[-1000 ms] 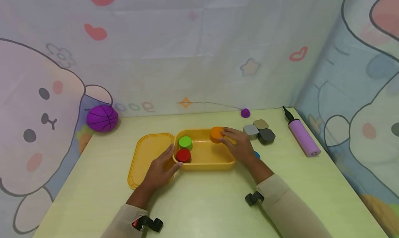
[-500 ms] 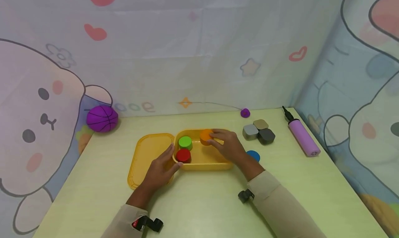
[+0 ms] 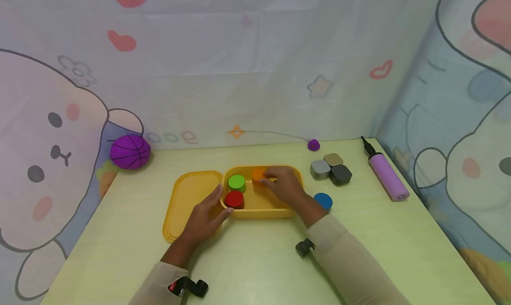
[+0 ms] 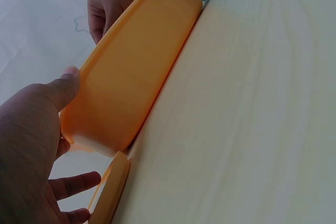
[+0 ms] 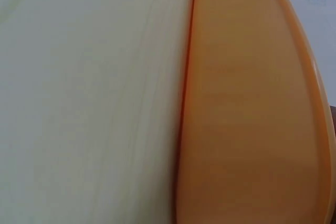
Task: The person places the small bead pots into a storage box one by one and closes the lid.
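Observation:
My right hand (image 3: 285, 185) pinches an orange round piece (image 3: 257, 177) inside the yellow box (image 3: 263, 214). A green piece (image 3: 237, 182) and a red piece (image 3: 234, 199) sit at the box's left end. Against that end, my left hand (image 3: 202, 220) rests with extended fingers. In the left wrist view, the left hand (image 4: 29, 129) has its thumb on the rim of the box (image 4: 131, 66) and other fingers spread by the lid (image 4: 114, 190). The right wrist view shows the box's side (image 5: 252, 98); the right hand's fingers are hidden there.
The yellow lid (image 3: 189, 203) lies left of the box. To the right are a blue round piece (image 3: 323, 201), grey (image 3: 320, 169), tan (image 3: 333, 159) and dark (image 3: 340, 175) blocks, and a purple pump (image 3: 388, 176). A purple ball (image 3: 130, 152) stands back left.
The right hand has moved left with the orange piece and lowered it into the box, exposing the blue piece. The left hand has stayed at the box's left end.

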Motion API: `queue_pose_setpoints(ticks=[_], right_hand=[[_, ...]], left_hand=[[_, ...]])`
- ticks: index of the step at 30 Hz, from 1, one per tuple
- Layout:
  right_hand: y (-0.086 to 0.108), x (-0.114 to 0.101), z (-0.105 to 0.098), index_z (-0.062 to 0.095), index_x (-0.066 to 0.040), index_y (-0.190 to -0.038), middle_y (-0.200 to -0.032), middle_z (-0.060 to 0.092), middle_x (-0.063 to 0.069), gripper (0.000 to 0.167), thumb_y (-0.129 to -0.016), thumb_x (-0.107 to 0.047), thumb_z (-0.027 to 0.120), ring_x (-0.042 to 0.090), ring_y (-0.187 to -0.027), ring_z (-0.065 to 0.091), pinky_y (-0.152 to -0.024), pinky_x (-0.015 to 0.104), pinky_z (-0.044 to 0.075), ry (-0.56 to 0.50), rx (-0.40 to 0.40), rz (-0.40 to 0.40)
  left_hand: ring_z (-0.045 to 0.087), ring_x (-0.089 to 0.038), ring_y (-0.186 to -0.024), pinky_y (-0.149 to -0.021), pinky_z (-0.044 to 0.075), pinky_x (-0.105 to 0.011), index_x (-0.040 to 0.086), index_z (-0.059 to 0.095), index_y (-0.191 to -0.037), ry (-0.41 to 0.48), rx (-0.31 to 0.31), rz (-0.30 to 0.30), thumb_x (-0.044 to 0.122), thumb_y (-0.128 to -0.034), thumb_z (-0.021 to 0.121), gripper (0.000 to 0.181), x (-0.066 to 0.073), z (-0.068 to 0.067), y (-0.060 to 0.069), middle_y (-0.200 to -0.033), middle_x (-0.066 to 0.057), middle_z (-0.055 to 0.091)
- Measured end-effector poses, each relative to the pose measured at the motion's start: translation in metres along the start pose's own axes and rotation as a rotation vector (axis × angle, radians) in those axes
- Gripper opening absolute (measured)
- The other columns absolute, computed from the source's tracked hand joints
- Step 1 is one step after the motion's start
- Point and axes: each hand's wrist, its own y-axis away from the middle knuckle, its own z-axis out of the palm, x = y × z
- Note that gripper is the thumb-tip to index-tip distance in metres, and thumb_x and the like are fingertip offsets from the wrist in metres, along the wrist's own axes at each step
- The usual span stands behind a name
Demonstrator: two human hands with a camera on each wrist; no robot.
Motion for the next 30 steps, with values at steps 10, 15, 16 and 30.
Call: queue_pose_setpoints(ticks=[10,15,16,30], right_hand=[[-0.007,-0.007,0.008,0.084,-0.004,-0.109,-0.111,0.083,0.011,0.016,-0.100,-0.016,0.081,0.031,-0.109,0.076,-0.105,0.048,0.063,-0.017,-0.175,0.182],[-0.010,-0.008,0.011,0.083,-0.002,-0.109,-0.113,0.082,0.013,0.017,-0.100,-0.016,0.081,0.032,-0.110,0.075,-0.105,0.048,0.063,0.004,-0.211,0.185],[-0.010,-0.007,0.012,0.083,-0.003,-0.111,-0.114,0.082,0.012,0.017,-0.100,-0.016,0.080,0.031,-0.109,0.075,-0.104,0.048,0.063,0.019,-0.215,0.189],[-0.011,-0.004,0.014,0.079,0.004,-0.122,-0.126,0.079,0.021,0.024,-0.100,-0.006,0.078,0.030,-0.102,0.076,-0.094,0.043,0.065,0.007,-0.244,0.184]], left_hand=[[0.041,-0.033,-0.162,-0.131,0.036,-0.055,0.006,0.041,-0.167,0.002,0.012,0.013,0.038,-0.1031,0.077,0.081,-0.001,0.000,0.001,-0.176,-0.009,0.039],[0.040,-0.033,-0.162,-0.131,0.035,-0.055,0.006,0.040,-0.168,0.011,0.009,0.006,0.038,-0.1034,0.077,0.081,0.000,0.001,0.001,-0.176,-0.009,0.038],[0.040,-0.033,-0.163,-0.131,0.034,-0.054,0.006,0.039,-0.168,0.011,0.006,0.002,0.038,-0.1035,0.077,0.081,0.001,0.001,0.001,-0.176,-0.009,0.038],[0.039,-0.032,-0.163,-0.132,0.033,-0.054,0.004,0.040,-0.167,0.005,-0.001,-0.012,0.037,-0.1033,0.077,0.081,0.004,-0.001,-0.001,-0.176,-0.010,0.038]])
